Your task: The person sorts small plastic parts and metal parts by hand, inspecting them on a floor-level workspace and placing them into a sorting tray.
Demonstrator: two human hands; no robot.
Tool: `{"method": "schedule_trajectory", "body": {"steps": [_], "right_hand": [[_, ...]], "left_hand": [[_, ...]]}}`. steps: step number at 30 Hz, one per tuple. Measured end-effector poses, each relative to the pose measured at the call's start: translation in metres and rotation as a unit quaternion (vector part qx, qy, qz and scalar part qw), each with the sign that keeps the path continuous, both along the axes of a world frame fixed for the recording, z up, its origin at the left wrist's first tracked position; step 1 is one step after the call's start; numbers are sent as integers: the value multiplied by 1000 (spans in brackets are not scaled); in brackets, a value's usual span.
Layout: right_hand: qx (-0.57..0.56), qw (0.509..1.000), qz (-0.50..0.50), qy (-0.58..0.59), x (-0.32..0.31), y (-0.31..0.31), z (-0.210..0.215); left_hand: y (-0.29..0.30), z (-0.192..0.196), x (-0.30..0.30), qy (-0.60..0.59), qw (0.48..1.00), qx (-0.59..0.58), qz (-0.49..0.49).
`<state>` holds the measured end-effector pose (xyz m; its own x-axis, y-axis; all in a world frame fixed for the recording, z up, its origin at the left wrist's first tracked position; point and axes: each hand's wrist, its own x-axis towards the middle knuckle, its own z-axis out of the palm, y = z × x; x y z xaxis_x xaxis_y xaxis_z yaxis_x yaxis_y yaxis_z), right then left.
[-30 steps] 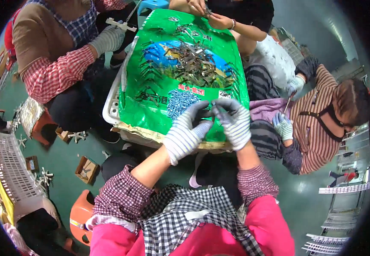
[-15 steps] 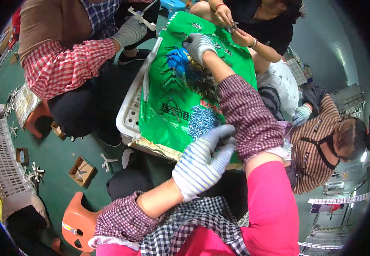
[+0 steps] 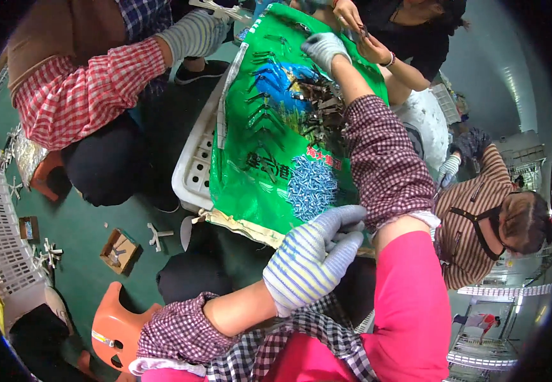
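Observation:
My left hand (image 3: pixel 314 264), in a striped white glove, hovers over the near edge of a green printed sack (image 3: pixel 241 197). Its fingers curl loosely toward the thumb, and whatever they may hold is hidden. My right arm stretches across the sack. At its far side my right hand (image 3: pixel 327 51), gloved alike, has its fingers bent closed, their contents unseen. Near the left hand lies a pile of small silver-blue pins (image 3: pixel 313 188). A heap of dark flat metal pieces (image 3: pixel 323 105) sits beyond it. Left of that runs a row of black V-shaped pieces (image 3: pixel 266 118).
The sack lies over a white plastic crate (image 3: pixel 190 169). A co-worker's gloved hand (image 3: pixel 196 35) holds a white part at far left; another person's bare hands (image 3: pixel 365 38) work at far right. An orange stool (image 3: pixel 113 325) and cardboard box (image 3: pixel 121 250) stand on the floor.
My right hand has shifted right and slightly farther out over the sack, uncovering more of the dark pieces. The left hand sits slightly lower, and more of the pin pile shows.

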<state>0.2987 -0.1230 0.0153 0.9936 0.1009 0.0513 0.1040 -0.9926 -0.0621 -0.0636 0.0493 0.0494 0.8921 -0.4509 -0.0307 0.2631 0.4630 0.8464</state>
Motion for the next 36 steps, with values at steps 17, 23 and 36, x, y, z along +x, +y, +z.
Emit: {"method": "schedule_trajectory", "body": {"steps": [17,23,36], "right_hand": [[-23,997,-59,43,-64,-31,18],[436,896,2,-89,-136,-71,28],[404,876,216,-150,-348,-37,35]], "left_hand": [[-35,-23,19,-117,986,113,49],[-49,-35,23,-158,978,113,68],[-44,-31,33,69,997,2,19]]}}
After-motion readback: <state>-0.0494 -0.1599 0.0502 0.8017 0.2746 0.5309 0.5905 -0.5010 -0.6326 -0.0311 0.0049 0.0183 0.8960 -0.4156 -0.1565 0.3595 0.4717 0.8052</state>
